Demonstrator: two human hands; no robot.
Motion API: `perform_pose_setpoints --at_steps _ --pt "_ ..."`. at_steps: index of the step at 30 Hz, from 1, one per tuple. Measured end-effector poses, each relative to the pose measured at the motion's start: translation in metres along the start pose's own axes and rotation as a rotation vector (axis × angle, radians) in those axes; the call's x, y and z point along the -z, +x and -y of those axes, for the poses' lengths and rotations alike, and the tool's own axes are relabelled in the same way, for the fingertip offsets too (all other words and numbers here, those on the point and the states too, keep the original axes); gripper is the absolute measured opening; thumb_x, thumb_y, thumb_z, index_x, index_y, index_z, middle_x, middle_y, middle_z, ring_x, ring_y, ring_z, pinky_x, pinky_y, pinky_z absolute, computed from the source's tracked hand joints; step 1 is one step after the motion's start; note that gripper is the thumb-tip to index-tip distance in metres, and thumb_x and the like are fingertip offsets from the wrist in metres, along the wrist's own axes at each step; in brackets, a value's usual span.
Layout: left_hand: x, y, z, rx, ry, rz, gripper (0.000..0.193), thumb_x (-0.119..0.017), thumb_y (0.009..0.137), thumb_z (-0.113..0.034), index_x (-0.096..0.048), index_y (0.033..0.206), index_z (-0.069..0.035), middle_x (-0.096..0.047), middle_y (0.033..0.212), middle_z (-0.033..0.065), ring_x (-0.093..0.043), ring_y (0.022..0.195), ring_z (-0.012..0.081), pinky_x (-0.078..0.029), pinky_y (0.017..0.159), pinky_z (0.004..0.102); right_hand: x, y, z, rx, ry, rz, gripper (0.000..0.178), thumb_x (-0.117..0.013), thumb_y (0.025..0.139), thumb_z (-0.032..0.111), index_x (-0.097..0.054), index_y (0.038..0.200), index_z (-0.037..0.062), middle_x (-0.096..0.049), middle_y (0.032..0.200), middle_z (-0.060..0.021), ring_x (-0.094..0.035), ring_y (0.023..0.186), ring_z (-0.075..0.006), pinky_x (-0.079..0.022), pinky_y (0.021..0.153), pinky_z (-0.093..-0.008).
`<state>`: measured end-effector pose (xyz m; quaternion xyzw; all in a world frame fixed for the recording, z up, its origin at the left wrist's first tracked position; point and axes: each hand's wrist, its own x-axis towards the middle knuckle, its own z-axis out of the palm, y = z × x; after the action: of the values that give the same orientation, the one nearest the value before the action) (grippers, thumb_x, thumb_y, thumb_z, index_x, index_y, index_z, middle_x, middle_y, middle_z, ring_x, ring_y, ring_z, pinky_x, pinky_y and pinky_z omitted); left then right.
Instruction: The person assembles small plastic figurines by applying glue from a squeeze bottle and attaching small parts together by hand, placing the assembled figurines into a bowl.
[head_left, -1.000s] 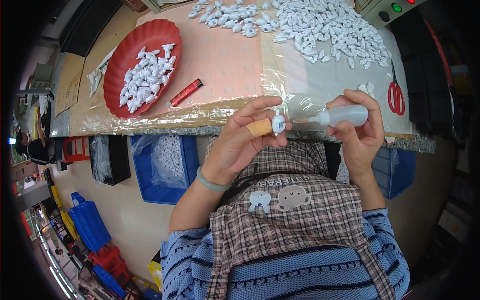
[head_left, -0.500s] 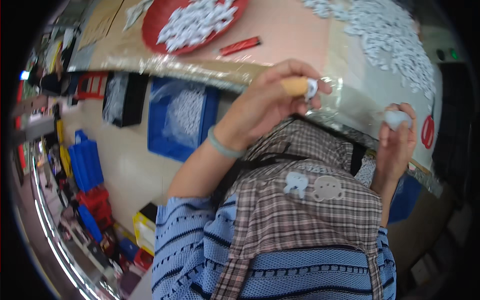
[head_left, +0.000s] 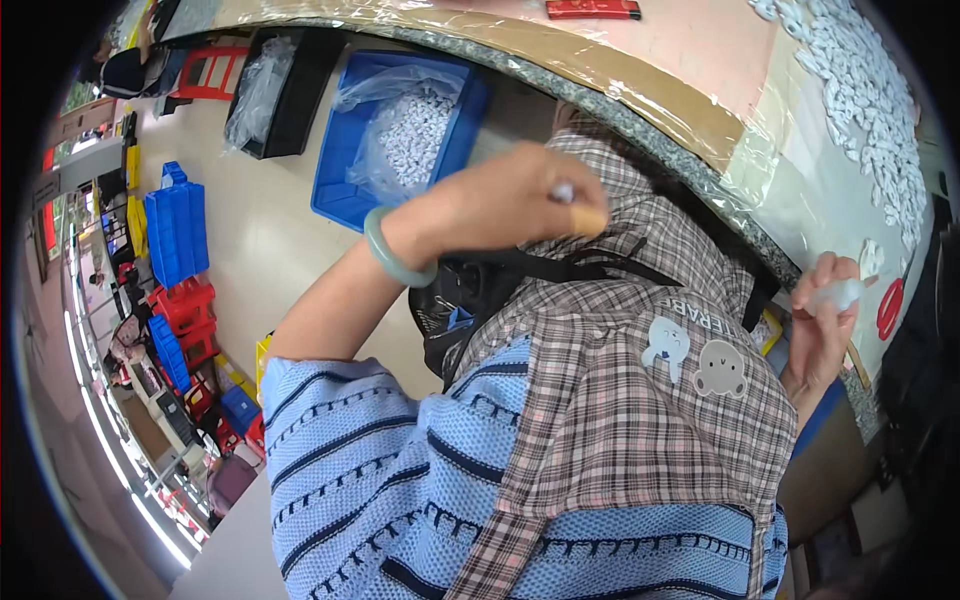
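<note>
My left hand [head_left: 525, 197], with a pale green bangle at the wrist, is off the table, to the right of the blue bin and above my lap. Its fingers are closed on a small white piece [head_left: 563, 191]; a yellow-orange covering [head_left: 586, 221] shows on one finger. At the table's edge on the right, my right hand [head_left: 822, 325] has its fingers curled round a whitish, translucent rounded thing [head_left: 838, 295], whose kind I cannot make out. Many small white pieces [head_left: 865, 105] lie spread on the table beyond it.
The blue bin [head_left: 332, 165], holding white pieces in a clear bag, stands on the floor beside a black bin [head_left: 300, 105]. A red slim object [head_left: 593, 9] and a red oval thing [head_left: 889, 310] lie on the table. Blue crates [head_left: 178, 235] stand farther left.
My left hand has come away from the table edge, moving left and turning palm down toward the blue bin. My view has shifted; the red bowl is out of sight. The right hand still holds the whitish thing.
</note>
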<state>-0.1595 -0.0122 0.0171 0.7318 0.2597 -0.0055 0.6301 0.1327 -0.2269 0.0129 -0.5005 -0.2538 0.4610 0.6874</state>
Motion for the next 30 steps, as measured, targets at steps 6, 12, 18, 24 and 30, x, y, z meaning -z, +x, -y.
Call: perform_pose_setpoints --at_steps 6,12,18,24,30 --pt "-0.027 -0.006 0.028 -0.058 0.443 0.19 0.014 -0.066 0.079 -0.01 -0.065 0.092 -0.005 -0.063 0.083 0.0104 -0.061 0.073 0.0269 -0.047 0.064 0.0366 0.01 -0.036 -0.006 -0.219 -0.414 0.038 0.019 -0.065 0.083 0.008 -0.048 0.091 0.0047 -0.045 0.081 -0.0028 -0.045 0.055 -0.0089 -0.037 0.05 -0.0206" --pt "-0.029 -0.016 0.024 0.055 0.586 0.203 0.015 -0.067 0.077 -0.018 -0.061 0.084 -0.006 -0.063 0.075 0.0109 -0.062 0.075 0.0305 -0.048 0.069 0.0393 0.047 -0.081 -0.04 -0.378 -0.769 0.019 0.01 -0.068 0.08 0.004 -0.062 0.088 0.0019 -0.059 0.085 -0.0005 -0.053 0.072 -0.0061 -0.041 0.063 -0.0192" --pt "-0.019 -0.029 0.029 0.15 0.69 0.259 0.023 -0.069 0.074 -0.025 -0.062 0.085 -0.006 -0.063 0.074 0.0121 -0.062 0.077 0.0331 -0.048 0.072 0.0412 0.08 -0.108 -0.082 -0.481 -0.631 0.054 0.009 -0.066 0.084 0.005 -0.058 0.088 0.0031 -0.057 0.081 0.0007 -0.052 0.071 -0.0063 -0.04 0.061 -0.0197" --pt "-0.009 -0.021 0.03 0.139 0.587 0.398 0.027 -0.073 0.071 -0.025 -0.066 0.085 -0.004 -0.063 0.071 0.0115 -0.062 0.072 0.0307 -0.046 0.065 0.0399 0.084 -0.104 -0.088 -0.512 -0.57 0.134 0.01 -0.066 0.084 0.006 -0.057 0.088 0.0033 -0.056 0.081 0.0009 -0.052 0.071 -0.0061 -0.04 0.061 -0.0197" --pt "-0.007 -0.024 0.045 0.124 0.529 0.416 0.029 -0.076 0.069 -0.027 -0.065 0.079 -0.002 -0.061 0.066 0.0117 -0.06 0.065 0.0288 -0.044 0.058 0.0383 0.098 -0.105 -0.084 -0.541 -0.527 0.155 0.01 -0.065 0.085 0.006 -0.056 0.088 0.0036 -0.056 0.08 0.0011 -0.052 0.07 -0.006 -0.039 0.061 -0.0196"
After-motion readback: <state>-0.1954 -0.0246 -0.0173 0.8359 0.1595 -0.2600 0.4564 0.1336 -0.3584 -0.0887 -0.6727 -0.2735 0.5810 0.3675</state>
